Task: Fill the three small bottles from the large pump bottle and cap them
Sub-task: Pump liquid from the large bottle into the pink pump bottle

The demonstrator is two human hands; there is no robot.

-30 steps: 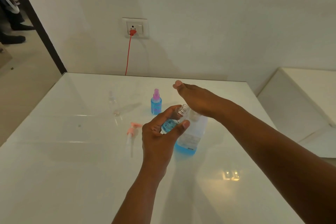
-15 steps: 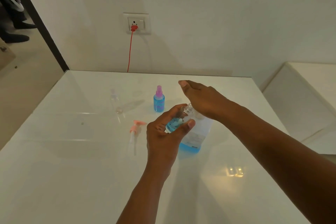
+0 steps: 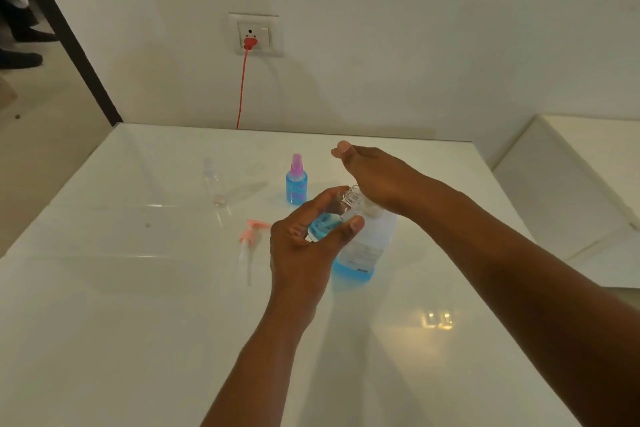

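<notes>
- Far left on the white counter (image 3: pixel 104 322): an empty clear small bottle (image 3: pixel 209 173), upright, with a clear cap (image 3: pixel 219 199) lying just beside it.
- Nearer and to the right: pink pump head (image 3: pixel 250 236) lying flat, its tube pointing toward the camera, apart from the large bottle.
- Behind that: capped small bottle (image 3: pixel 296 184) with blue liquid and a pink sprayer top, upright, standing free.
- At centre: left hand (image 3: pixel 304 253), grip closed round a tilted small bottle (image 3: pixel 327 224) partly filled with blue liquid, thumb on one side, fingers on the other, the open threaded neck pointing up and right.
- Just behind and right of it: large pump bottle (image 3: pixel 363 246) standing on the counter, pump removed, blue liquid low in its base.
- Right hand (image 3: pixel 377 177) lying over the top of the large bottle, fingers loosely curled; cannot tell whether that grip holds anything.
- On the wall behind: socket (image 3: pixel 255 34) with a red plug and cord (image 3: pixel 241 87) hanging down.
</notes>
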